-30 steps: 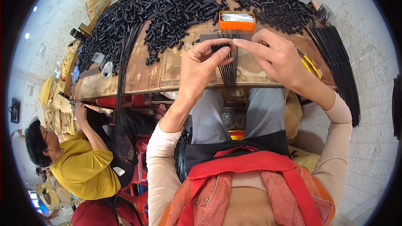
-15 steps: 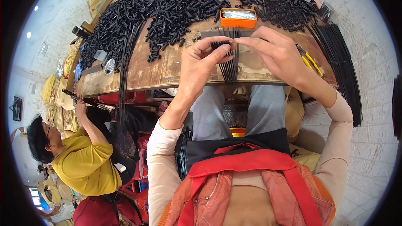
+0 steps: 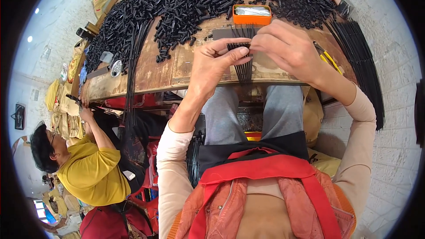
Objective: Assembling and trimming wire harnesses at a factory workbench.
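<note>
Over the table's front edge, my left hand (image 3: 210,66) is closed around thin black rods (image 3: 244,74), its thumb pressing against the near side and its fingers behind. The lower ends of the rods hang past the edge, above my knees. My right hand (image 3: 290,51) meets the left fingertips from the right, thumb and fingers pinched together at the side of the rods. Whatever lies in that pinch is too small to make out. Just beyond my hands stands an orange box (image 3: 251,19) with thin silvery pieces in it.
Heaps of short black tubular parts (image 3: 179,24) cover the back of the table (image 3: 177,73). Yellow-handled pliers (image 3: 328,59) lie at the right, beside a bundle of long black rods (image 3: 358,66). More rods (image 3: 131,68) overhang the edge at left, where a person in yellow (image 3: 90,170) works.
My right hand's fingers, stretched out half a second ago, are now curled and pinched beside the rods. The rod tops between my left fingers have shifted slightly to the right.
</note>
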`<act>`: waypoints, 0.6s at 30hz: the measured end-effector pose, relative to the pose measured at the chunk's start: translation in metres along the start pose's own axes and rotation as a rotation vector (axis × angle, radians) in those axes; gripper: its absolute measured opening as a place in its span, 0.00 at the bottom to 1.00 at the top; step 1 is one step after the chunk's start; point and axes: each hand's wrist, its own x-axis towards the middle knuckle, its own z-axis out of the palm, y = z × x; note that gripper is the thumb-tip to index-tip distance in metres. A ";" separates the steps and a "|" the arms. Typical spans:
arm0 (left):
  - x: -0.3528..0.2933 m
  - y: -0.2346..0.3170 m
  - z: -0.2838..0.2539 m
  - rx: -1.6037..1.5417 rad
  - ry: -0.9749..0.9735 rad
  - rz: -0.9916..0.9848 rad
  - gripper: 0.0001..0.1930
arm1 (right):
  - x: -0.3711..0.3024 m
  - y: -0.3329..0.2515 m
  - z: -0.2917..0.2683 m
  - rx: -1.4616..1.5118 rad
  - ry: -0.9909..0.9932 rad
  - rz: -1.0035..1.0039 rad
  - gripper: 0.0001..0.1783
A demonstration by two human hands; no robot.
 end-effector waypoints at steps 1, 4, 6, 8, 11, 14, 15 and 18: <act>0.000 -0.001 -0.001 0.003 0.003 -0.002 0.12 | 0.000 -0.002 0.000 0.004 0.002 0.000 0.17; -0.001 -0.004 -0.001 -0.075 0.017 0.040 0.13 | -0.005 -0.006 -0.009 -0.105 0.048 0.040 0.18; -0.001 -0.002 -0.001 -0.085 0.032 0.035 0.13 | -0.015 -0.003 -0.019 -0.144 -0.045 0.100 0.19; 0.000 -0.003 0.000 -0.063 0.023 0.038 0.13 | -0.016 -0.002 -0.019 -0.121 -0.048 0.106 0.19; 0.000 -0.003 -0.001 -0.051 0.021 0.040 0.13 | -0.015 0.002 -0.018 -0.081 -0.057 0.109 0.19; -0.001 -0.006 -0.005 -0.058 0.020 0.046 0.13 | -0.015 0.001 -0.020 -0.082 -0.078 0.073 0.19; -0.001 -0.007 -0.007 -0.055 0.008 0.055 0.13 | -0.014 0.000 -0.021 -0.107 -0.091 0.042 0.18; -0.003 -0.004 -0.007 -0.059 -0.001 0.049 0.13 | -0.011 -0.003 -0.022 -0.117 -0.089 0.022 0.19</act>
